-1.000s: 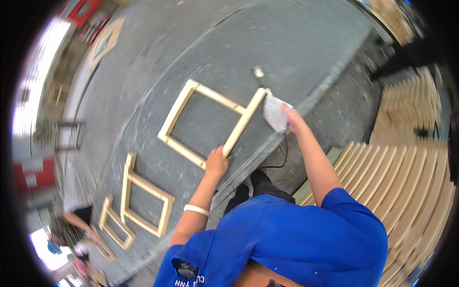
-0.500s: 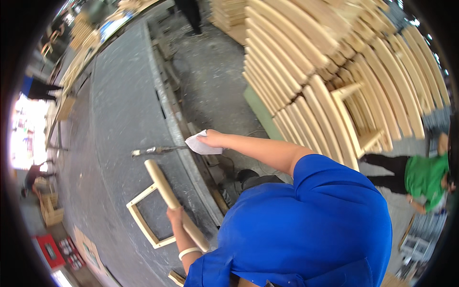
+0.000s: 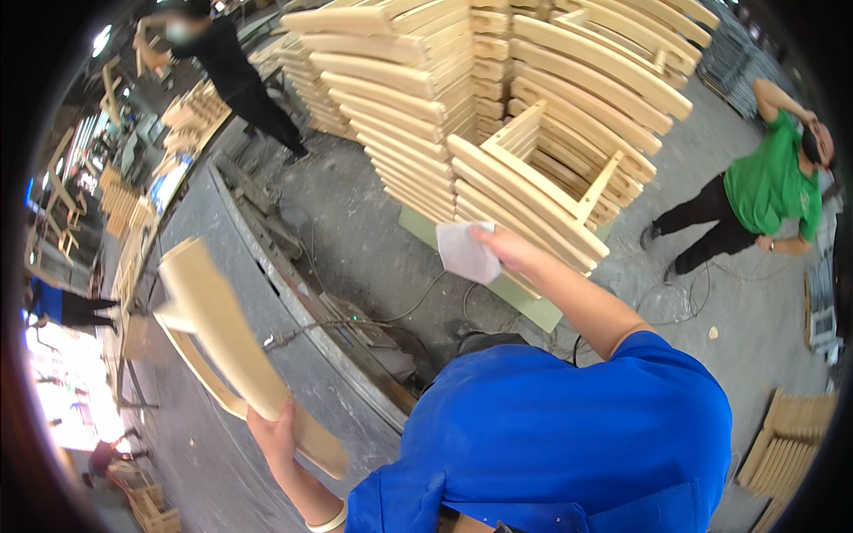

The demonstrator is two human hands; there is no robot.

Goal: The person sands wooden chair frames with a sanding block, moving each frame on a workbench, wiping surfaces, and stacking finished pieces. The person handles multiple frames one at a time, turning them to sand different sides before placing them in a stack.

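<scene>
In my left hand (image 3: 274, 433) is a pale wooden frame (image 3: 222, 324), gripped by its broad, smooth rail near the lower end. Raised and tilted over the grey worktable, the frame has its thinner bars on the left, mostly behind the rail. Out to the right, my right hand (image 3: 514, 249) pinches a whitish sheet (image 3: 468, 252) with a pointed lower edge; whether it is paper or cloth I cannot tell. That hand is over the floor gap, in front of the stacked wooden frames. An air-gun-like tool (image 3: 277, 341) on a hose lies on the table, beside the rail.
Tall stacks of curved wooden frames (image 3: 391, 115) stand ahead on a green base (image 3: 538, 306). The grey worktable (image 3: 329, 391) runs along my left. A person in green (image 3: 769, 182) stands at the right, one in black (image 3: 231, 67) at the far left. Cables (image 3: 418, 306) cross the floor.
My left hand has lifted the wooden frame off the table and tilted it. My right hand has swung right with the sheet. The view has turned toward the stacks.
</scene>
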